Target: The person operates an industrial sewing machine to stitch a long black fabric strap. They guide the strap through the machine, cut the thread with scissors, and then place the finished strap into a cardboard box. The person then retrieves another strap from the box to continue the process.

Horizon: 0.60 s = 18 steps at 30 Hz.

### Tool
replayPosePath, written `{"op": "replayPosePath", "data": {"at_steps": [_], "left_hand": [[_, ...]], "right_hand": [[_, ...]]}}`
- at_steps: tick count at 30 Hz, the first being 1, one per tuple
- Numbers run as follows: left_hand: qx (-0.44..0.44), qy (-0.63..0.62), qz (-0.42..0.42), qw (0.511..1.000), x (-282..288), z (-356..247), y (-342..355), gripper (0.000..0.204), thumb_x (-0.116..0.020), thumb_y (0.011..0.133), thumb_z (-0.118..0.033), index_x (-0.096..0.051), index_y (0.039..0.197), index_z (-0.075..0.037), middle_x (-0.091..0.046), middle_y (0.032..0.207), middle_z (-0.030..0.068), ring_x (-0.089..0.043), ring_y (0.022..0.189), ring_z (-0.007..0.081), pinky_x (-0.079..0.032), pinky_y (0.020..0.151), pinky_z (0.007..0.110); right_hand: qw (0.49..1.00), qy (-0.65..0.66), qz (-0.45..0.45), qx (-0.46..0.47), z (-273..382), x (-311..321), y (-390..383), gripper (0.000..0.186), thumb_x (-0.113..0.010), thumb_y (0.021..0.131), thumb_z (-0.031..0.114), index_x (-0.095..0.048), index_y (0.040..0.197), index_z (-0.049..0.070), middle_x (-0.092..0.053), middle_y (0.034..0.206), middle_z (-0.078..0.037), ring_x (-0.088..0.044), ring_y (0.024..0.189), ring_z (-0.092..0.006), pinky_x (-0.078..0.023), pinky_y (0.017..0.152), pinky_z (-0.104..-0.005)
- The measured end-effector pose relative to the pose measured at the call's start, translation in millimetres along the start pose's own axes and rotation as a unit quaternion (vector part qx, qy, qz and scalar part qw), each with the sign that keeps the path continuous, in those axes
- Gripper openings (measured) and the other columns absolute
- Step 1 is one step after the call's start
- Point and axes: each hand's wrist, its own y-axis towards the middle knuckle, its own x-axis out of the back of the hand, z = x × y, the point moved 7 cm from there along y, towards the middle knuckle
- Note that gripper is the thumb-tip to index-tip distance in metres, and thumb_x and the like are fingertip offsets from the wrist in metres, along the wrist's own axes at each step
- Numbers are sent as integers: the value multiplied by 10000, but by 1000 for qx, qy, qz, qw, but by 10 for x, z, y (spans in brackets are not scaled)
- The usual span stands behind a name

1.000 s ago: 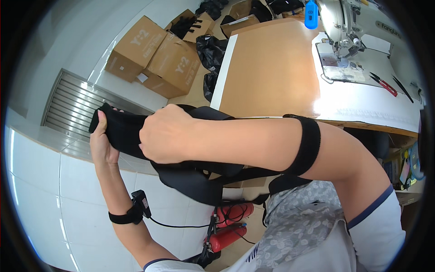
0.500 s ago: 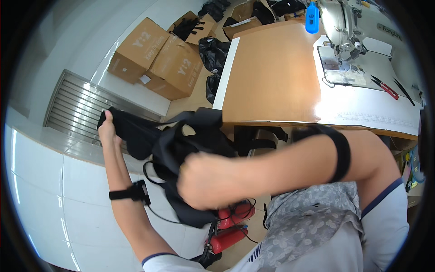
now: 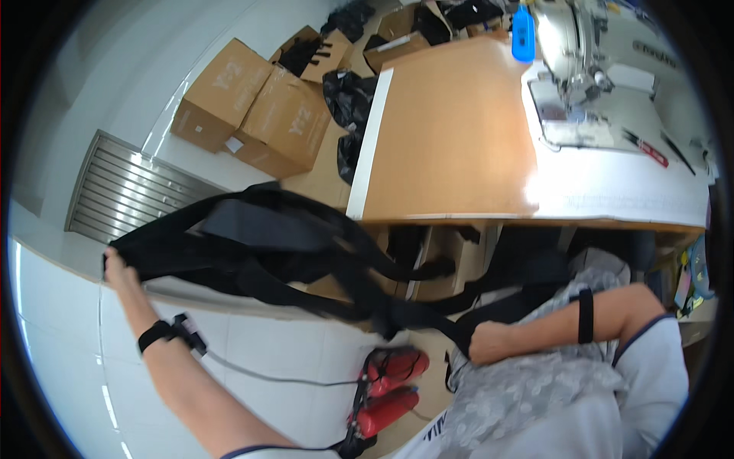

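Note:
A black strapped fabric piece is stretched across the space in front of the table, with a dark grey panel near its middle and several long bands. Its exact kind cannot be made out. At the far left, my left hand is closed round one end of it. My right hand, a fist close to my patterned apron, grips a band at the other end. Between the two hands the bands hang loosely and are partly blurred by motion.
A brown-topped table carries a sewing machine, red-handled thread snips and a blue bottle. Cardboard boxes and black bags stand beyond. Red fire extinguishers stand on the floor below.
My left hand has moved left and nearer. My right hand has swung right toward my apron, pulling a band, and the bunched black fabric is now spread out between my hands.

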Motion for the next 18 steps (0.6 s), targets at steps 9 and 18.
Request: {"op": "replayPosePath", "data": {"at_steps": [9, 18], "left_hand": [[41, -114, 259, 958, -678, -827, -801, 356, -520, 903, -286, -560, 1055, 34, -620, 932, 121, -628, 817, 230, -546, 739, 334], [13, -118, 327, 937, -856, -1166, -1720, 323, -543, 899, -248, -558, 1109, -3, -619, 868, 97, -629, 749, 206, -548, 711, 328]], "right_hand": [[982, 119, 124, -80, -189, 481, 330, 180, -631, 719, 244, -666, 756, 71, -650, 719, -101, -657, 756, -271, -505, 577, -378], [879, 240, -325, -252, -1172, 2281, 366, 214, -581, 822, 169, -564, 772, -39, -577, 786, -200, -583, 797, -363, -487, 663, -426]]}}
